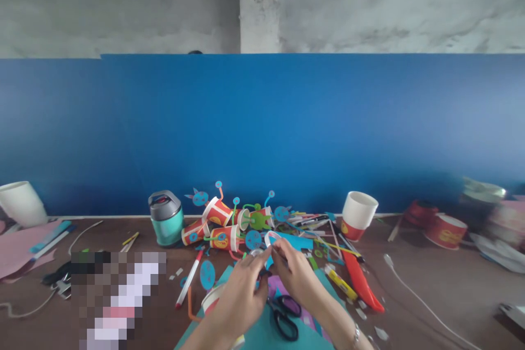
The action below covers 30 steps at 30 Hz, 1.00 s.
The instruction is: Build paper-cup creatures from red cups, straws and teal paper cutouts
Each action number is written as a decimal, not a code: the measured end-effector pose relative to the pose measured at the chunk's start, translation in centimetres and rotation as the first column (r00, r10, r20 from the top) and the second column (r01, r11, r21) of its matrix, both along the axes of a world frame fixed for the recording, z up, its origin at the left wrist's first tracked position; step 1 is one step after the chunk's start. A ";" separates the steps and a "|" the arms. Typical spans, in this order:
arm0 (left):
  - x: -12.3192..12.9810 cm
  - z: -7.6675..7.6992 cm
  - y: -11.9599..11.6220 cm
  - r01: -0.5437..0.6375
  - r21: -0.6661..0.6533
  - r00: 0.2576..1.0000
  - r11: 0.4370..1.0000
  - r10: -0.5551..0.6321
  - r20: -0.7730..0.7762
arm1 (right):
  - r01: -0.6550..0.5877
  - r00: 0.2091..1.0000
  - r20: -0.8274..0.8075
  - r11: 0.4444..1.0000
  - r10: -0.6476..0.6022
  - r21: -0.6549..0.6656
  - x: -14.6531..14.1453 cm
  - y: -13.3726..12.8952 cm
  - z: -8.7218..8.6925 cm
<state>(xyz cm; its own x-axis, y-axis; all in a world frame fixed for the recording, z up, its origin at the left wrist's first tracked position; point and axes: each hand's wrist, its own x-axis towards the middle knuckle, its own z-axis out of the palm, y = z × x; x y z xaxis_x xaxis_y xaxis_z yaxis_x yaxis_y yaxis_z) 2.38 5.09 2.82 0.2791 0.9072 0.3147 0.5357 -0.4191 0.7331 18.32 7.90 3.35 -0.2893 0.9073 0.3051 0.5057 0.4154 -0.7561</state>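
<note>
My left hand (pixel 241 290) and my right hand (pixel 297 270) meet low in the middle, fingertips close together and fingers bent. What they pinch is small or hidden behind the fingers. Just past the fingertips shows a white ring (pixel 272 238), like a tape roll; I cannot tell whether a finger touches it. Under my hands are black-handled scissors (pixel 285 324), purple paper (pixel 305 314) and teal paper (pixel 229 333). A paper cup (pixel 210 299) with an orange pipe cleaner (pixel 191 306) is partly covered by my left hand. Beside it lies a blue oval cutout (pixel 207 274).
Several decorated red paper cups (pixel 223 238) lie behind my hands. To the left are a teal jar (pixel 168 224) and a marker (pixel 189 279). On the right are stacked white cups (pixel 359 213), a red cutter-like tool (pixel 361 281), a yellow stick (pixel 341 283) and a cable (pixel 422 301).
</note>
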 end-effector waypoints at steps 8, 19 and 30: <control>-0.1 0.7 0.6 0.022 -0.165 0.943 0.986 0.034 0.330 | -0.001 0.993 0.119 0.997 -0.008 0.079 -0.3 -0.3 -0.3; -0.2 0.2 1.0 -0.150 -0.023 0.975 0.988 0.152 0.160 | -0.061 0.953 0.302 0.981 0.003 0.183 -1.3 -1.5 0.5; -0.4 0.2 0.5 -0.088 0.384 0.996 0.919 0.089 0.016 | 0.017 0.995 -0.103 1.000 -0.016 0.008 -2.0 -2.3 1.2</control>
<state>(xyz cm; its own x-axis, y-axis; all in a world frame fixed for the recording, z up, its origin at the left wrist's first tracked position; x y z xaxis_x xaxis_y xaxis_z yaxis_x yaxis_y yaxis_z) 1.94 5.56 3.06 0.2042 0.7376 0.6436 0.5845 -0.6193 0.5243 16.31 5.60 4.56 -0.2411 0.9089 0.3403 0.4325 0.4145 -0.8007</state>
